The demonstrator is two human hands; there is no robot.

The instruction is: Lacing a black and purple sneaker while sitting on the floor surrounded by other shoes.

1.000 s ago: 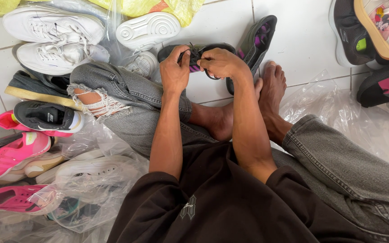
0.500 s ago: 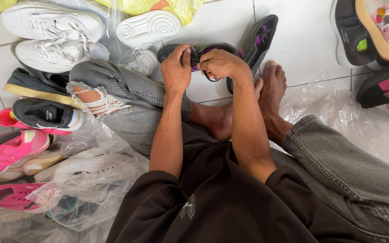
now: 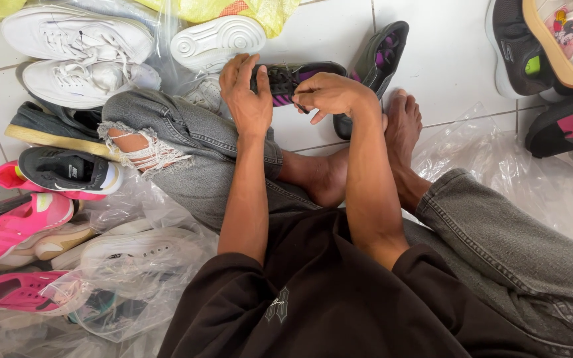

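- My left hand (image 3: 247, 93) wraps around the toe end of a black lace-up sneaker with purple stripes on its side (image 3: 294, 78); the fingers lie stretched over the top of the shoe rather than curled tight, with the palm pressed against its left end.
- My right hand (image 3: 329, 95) is bunched at the middle of the same sneaker, fingertips pinched together at the black laces; I cannot tell whether they hold a lace end or only press on it.
- The sneaker hangs between both hands above the white tiled floor (image 3: 445, 59), just past my bent left knee in grey ripped jeans (image 3: 167, 132) and above my bare crossed feet (image 3: 399, 126).
- Just beyond the sneaker, close to my right hand, a second black shoe with a purple patterned insole (image 3: 378, 56) lies tilted on its side on the floor.
- To the left of my left hand a white sneaker lies sole up (image 3: 217, 41), and further left a pair of white lace-up sneakers (image 3: 77, 56) sits partly under clear plastic.
- Down my left side are a grey sneaker with a tan sole (image 3: 51, 126), a dark grey sneaker with a white sole (image 3: 67, 171) and bright pink shoes (image 3: 14, 229), some in clear plastic bags (image 3: 134, 285).
- At the far right stand more black and pink shoes (image 3: 562, 126), well apart from my hands.
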